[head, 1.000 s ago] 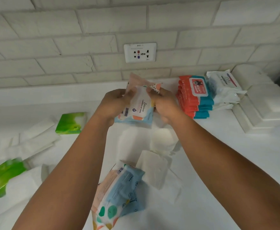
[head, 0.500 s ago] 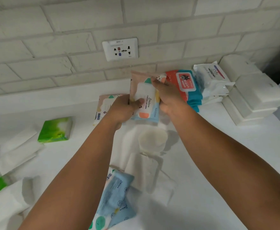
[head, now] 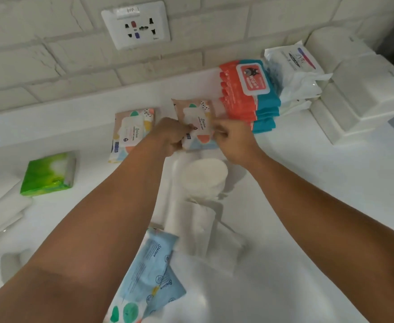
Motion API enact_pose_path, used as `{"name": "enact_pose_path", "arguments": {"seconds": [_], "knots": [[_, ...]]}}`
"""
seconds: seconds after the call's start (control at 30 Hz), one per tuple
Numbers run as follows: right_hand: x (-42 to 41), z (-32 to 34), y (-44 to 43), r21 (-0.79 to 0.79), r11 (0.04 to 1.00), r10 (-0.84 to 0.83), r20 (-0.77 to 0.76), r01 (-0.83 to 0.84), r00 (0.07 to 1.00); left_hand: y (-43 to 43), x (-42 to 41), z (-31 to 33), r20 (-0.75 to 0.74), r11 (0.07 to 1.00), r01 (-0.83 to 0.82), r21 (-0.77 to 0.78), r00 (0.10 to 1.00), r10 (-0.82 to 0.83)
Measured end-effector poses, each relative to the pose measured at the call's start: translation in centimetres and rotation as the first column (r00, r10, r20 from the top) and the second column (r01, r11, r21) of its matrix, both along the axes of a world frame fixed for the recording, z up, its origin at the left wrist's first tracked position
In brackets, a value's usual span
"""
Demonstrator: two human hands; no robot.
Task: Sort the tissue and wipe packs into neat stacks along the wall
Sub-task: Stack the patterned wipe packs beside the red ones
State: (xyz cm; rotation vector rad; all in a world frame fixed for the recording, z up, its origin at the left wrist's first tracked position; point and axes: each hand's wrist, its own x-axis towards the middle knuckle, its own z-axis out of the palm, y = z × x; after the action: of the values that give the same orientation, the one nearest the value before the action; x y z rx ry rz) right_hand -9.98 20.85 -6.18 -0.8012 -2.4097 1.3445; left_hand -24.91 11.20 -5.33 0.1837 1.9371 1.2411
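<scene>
Along the foot of the brick wall (head: 51, 54), just left of the red-and-teal wipes stack (head: 247, 96), you now have the pastel wipe pack (head: 197, 117) down low at the counter (head: 308, 206), where a second ago you held it raised in front of you; whether it fully rests there is not clear. Your left hand (head: 170, 136) curls its fingers round the pack's near left corner and your right hand (head: 233, 141) pinches its right edge, so both are clamped on it. Its twin pack (head: 133, 131) has left your grip in that time and lies flat by the wall to the left, apart from this one. That puts two matching packs side by side rather than stacked, and the blue wipe packs (head: 149, 264), the green tissue pack (head: 49, 174) and the loose white tissue packs (head: 200, 229) near you look unsorted
</scene>
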Motion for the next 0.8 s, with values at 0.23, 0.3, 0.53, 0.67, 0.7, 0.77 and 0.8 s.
{"name": "enact_pose_path", "arguments": {"seconds": [0.23, 0.3, 0.53, 0.67, 0.7, 0.77, 0.8], "knots": [[2.1, -2.2, 0.3, 0.189, 0.978, 0.07, 0.07, -0.082, 0.995, 1.8, -0.5, -2.1, -0.141, 0.999, -0.014, -0.051, 0.99, 0.007], [2.2, -2.7, 0.2, 0.238, 0.969, 0.056, 0.058, -0.068, 0.997, 2.1, -0.5, -2.1, -0.199, 0.996, 0.004, -0.09, 0.98, -0.022], [1.5, -2.1, 0.0, 0.272, 0.956, 0.054, 0.21, -0.112, 0.976, 2.5, -0.6, -2.4, -0.321, 0.979, 0.074, -0.19, 0.938, -0.133], [0.6, 0.4, -0.3, 0.135, 0.983, 0.089, 0.253, -0.126, 0.963, 1.3, -0.3, -0.9, -0.511, 0.928, 0.123, -0.351, 0.805, -0.301], [0.3, 1.0, -0.2, 0.131, 0.981, 0.101, 0.288, -0.144, 0.952, 0.6, -0.4, -0.4, -0.575, 0.911, 0.112, -0.396, 0.744, -0.341], [-0.5, 2.6, -0.3, 0.179, 0.966, 0.113, 0.35, -0.184, 0.93, -1.2, -1.3, 0.4, -0.676, 0.917, 0.052, -0.396, 0.66, -0.33], [-1.2, 3.4, -0.6, 0.209, 0.955, 0.122, 0.37, -0.21, 0.921, -2.4, -2.1, 0.7, -0.7, 0.926, 0.014, -0.377, 0.65, -0.294]]}}
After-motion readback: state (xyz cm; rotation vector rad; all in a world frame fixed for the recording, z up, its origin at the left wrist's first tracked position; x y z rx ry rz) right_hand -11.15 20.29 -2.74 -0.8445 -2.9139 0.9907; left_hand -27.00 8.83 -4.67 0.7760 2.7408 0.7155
